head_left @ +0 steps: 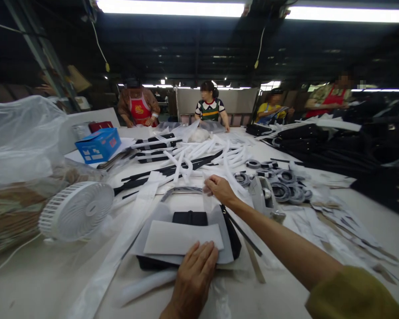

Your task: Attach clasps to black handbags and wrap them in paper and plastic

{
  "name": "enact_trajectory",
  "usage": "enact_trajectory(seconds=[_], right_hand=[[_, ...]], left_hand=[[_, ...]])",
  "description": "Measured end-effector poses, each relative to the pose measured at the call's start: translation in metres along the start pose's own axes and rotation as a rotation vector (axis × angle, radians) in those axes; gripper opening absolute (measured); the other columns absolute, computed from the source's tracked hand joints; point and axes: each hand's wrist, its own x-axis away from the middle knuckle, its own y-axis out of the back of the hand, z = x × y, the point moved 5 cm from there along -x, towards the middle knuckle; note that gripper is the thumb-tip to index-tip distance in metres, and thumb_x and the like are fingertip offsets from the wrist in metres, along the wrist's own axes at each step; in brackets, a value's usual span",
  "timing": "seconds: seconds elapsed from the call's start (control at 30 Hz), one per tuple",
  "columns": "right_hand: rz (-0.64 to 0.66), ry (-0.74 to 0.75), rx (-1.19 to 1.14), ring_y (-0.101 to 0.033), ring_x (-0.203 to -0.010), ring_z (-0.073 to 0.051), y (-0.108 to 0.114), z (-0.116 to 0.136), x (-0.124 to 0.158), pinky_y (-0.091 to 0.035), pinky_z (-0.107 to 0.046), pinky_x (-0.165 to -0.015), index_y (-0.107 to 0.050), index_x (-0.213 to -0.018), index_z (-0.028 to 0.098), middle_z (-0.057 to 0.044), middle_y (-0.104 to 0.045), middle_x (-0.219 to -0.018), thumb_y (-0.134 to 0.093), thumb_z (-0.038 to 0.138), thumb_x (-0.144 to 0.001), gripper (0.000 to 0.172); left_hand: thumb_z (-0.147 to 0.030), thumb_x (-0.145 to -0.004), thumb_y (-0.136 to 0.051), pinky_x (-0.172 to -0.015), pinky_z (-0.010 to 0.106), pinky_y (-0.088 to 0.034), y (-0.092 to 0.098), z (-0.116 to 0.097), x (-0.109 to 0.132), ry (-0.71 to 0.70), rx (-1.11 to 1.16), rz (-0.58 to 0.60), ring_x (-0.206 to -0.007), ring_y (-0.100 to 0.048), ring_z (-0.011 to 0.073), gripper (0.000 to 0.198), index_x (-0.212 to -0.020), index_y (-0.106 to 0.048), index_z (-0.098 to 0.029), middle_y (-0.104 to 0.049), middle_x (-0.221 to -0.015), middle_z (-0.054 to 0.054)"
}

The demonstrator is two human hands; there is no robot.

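A black handbag [236,241] lies in front of me, its face covered by a pale grey wrapping sheet [159,212]. A black buckle flap [189,218] shows through at the top, and a wrapped handle [182,190] arches behind. On the sheet rests a white rectangular foam piece [182,237]. My left hand [197,270] lies flat, fingers stretched over the lower right edge of the foam. Beyond the bag, my right hand [221,188] is raised and pinches a short strip of clear tape [206,199] that hangs beside the handle.
A tape dispenser [262,197] stands right of my right forearm, before several wrapped strap coils [281,190]. White foam tubes [232,155] and black straps pile up beyond. A white fan [78,210] and blue box [98,144] are left. Co-workers stand across the table.
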Motion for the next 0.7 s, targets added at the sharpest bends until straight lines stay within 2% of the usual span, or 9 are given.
enact_trajectory(seconds=[0.13,0.23,0.37,0.47,0.6,0.7], right_hand=[[-0.006,-0.053,0.014,-0.065,-0.054,-0.013,-0.010,-0.017,-0.039,-0.049,-0.017,-0.043,-0.058,-0.074,0.017,-0.001,-0.069,-0.066,-0.054,0.019,-0.086,0.013],[-0.015,-0.093,0.020,-0.064,-0.049,-0.012,-0.013,-0.030,-0.057,-0.049,-0.017,-0.039,-0.057,-0.072,0.016,-0.002,-0.068,-0.064,-0.054,0.016,-0.086,0.014],[-0.050,-0.132,-0.004,-0.063,-0.048,-0.011,-0.009,-0.038,-0.080,-0.050,-0.017,-0.041,-0.056,-0.072,0.014,-0.002,-0.067,-0.062,-0.055,0.016,-0.086,0.014],[-0.072,-0.150,-0.030,-0.063,-0.050,-0.011,-0.004,-0.035,-0.093,-0.051,-0.017,-0.043,-0.056,-0.073,0.014,-0.003,-0.066,-0.061,-0.055,0.017,-0.089,0.016],[0.005,-0.159,-0.074,-0.065,-0.055,-0.012,-0.002,-0.015,-0.089,-0.053,-0.019,-0.047,-0.059,-0.076,0.012,-0.006,-0.069,-0.071,-0.057,0.024,-0.092,0.020],[0.180,-0.159,-0.158,-0.069,-0.067,-0.016,-0.002,0.012,-0.056,-0.058,-0.027,-0.060,-0.063,-0.085,0.012,-0.009,-0.072,-0.085,-0.059,0.033,-0.093,0.023]], left_hand=[[-0.006,-0.097,-0.028,-0.110,0.034,-0.041,-0.001,0.001,0.001,-0.073,-0.048,0.082,-0.126,-0.053,0.0167,0.044,-0.129,-0.057,-0.013,-0.064,-0.127,0.007],[-0.009,-0.098,-0.027,-0.114,0.035,-0.037,-0.002,0.003,0.003,-0.095,-0.072,0.072,-0.126,-0.053,0.0166,0.044,-0.127,-0.059,-0.014,-0.065,-0.125,0.006],[-0.013,-0.100,-0.029,-0.114,0.037,-0.037,-0.007,0.005,0.009,-0.098,-0.085,0.079,-0.127,-0.052,0.0182,0.042,-0.129,-0.058,-0.016,-0.064,-0.128,0.005],[-0.014,-0.099,-0.030,-0.114,0.037,-0.037,-0.009,0.005,0.010,-0.094,-0.088,0.103,-0.128,-0.051,0.0185,0.041,-0.129,-0.058,-0.017,-0.063,-0.129,0.004],[-0.011,-0.099,-0.028,-0.115,0.037,-0.035,-0.005,0.004,0.005,-0.064,-0.044,0.088,-0.124,-0.055,0.0182,0.043,-0.127,-0.060,-0.015,-0.065,-0.125,0.005],[-0.013,-0.099,-0.030,-0.114,0.035,-0.036,-0.003,0.004,0.002,-0.010,0.014,0.100,-0.124,-0.055,0.0174,0.041,-0.127,-0.059,-0.015,-0.065,-0.125,0.005]])
